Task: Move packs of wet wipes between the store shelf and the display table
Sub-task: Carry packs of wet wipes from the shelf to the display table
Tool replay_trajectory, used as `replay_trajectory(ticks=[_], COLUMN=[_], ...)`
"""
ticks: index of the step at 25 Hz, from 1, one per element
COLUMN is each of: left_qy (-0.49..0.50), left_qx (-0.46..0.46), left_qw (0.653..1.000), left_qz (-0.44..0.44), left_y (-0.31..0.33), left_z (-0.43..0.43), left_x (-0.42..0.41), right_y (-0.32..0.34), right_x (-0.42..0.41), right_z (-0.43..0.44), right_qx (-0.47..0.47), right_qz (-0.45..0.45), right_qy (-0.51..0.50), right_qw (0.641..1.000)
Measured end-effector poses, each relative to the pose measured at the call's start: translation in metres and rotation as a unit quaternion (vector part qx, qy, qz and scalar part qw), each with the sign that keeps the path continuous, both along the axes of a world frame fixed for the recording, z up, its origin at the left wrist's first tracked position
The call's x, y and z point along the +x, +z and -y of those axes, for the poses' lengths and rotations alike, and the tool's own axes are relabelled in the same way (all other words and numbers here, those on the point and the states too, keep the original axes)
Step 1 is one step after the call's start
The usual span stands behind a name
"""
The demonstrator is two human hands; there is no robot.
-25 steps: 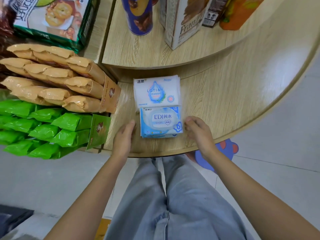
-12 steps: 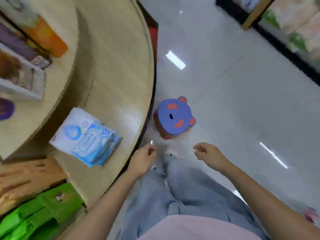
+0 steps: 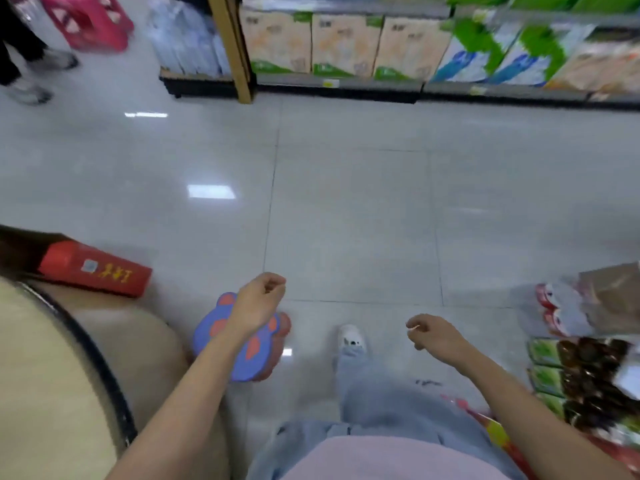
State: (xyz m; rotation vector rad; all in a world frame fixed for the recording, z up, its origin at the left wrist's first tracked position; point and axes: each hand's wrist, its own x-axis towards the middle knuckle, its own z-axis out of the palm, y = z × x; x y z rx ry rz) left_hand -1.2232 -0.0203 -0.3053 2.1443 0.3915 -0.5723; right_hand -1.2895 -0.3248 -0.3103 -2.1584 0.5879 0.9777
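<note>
Hands, two: left hand (image 3: 259, 301) and right hand (image 3: 438, 339), both loosely curled, gripping nothing, above the floor (image 3: 346, 220). One blue bear-shaped stool (image 3: 207, 336) half hidden under the left forearm, one red box (image 3: 97, 275) beside the bench (image 3: 41, 375), itself cut off. One store shelf (image 3: 339, 85) opposite, with three beige packs (image 3: 346, 39) and pale packs (image 3: 187, 39); wet wipes too blurred to single out

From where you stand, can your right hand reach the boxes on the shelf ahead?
Probably not. A wide stretch of floor lies between the right hand and the boxes on the shelf. Nothing blocks the path, but you would have to walk closer.
</note>
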Motion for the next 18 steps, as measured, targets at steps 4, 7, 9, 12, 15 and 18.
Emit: replay_trajectory(ticks=[4, 7, 9, 12, 15, 18], left_qy=[-0.006, -0.032, -0.036, -0.012, -0.013, -0.058], left_qx=[-0.029, -0.07, -0.085, -0.051, -0.029, -0.007], left_qw=[0.998, 0.993, 0.992, 0.995, 0.997, 0.998], left_qz=[-0.057, -0.086, -0.09, -0.086, -0.077, -0.032], left_y=[0.0, -0.002, -0.002, -0.013, -0.014, 0.011], left_z=[0.053, 0.082, 0.089, 0.078, 0.062, 0.063], left_x=[0.064, 0.104, 0.142, 0.225, 0.331, 0.445], right_y=[0.023, 0.045, 0.056, 0.057, 0.049, 0.05], right_x=[0.12, 0.219, 0.28, 0.364, 0.435, 0.492], right_z=[0.033, 0.043, 0.044, 0.043, 0.046, 0.049], right_qx=[0.032, 0.053, 0.064, 0.071, 0.054, 0.042], right_qz=[0.058, 0.113, 0.143, 0.166, 0.15, 0.123], right_qy=[-0.007, -0.001, -0.006, -0.022, -0.034, -0.063], right_qw=[0.998, 0.992, 0.988, 0.983, 0.987, 0.989])
